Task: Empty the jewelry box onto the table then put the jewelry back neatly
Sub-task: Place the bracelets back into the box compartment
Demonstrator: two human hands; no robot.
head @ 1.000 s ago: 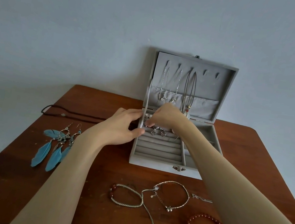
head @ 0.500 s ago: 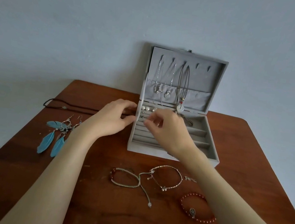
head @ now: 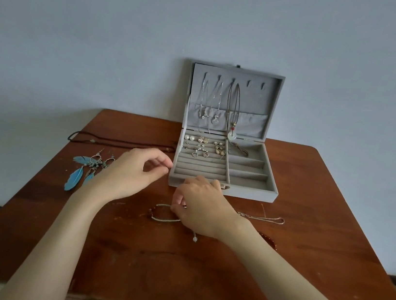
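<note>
The grey jewelry box stands open at the table's back, its lid upright against the wall. Three necklaces hang in the lid, and several small earrings sit in the ring rolls on the left. My right hand is on the table in front of the box, pinching a silver bracelet at its far edge. My left hand hovers by the box's front left corner, fingers loosely curled and holding nothing. A red bead bracelet lies mostly hidden behind my right forearm.
On the brown wooden table, a pair of blue feather earrings lies at the left. A dark cord necklace lies behind them. A thin silver chain rests to the right of my right hand. A pale wall stands right behind the box.
My right hand has left the box's ring rolls and come down to the table, taking hold of the silver bracelet. My left hand has drawn back from the box's side.
</note>
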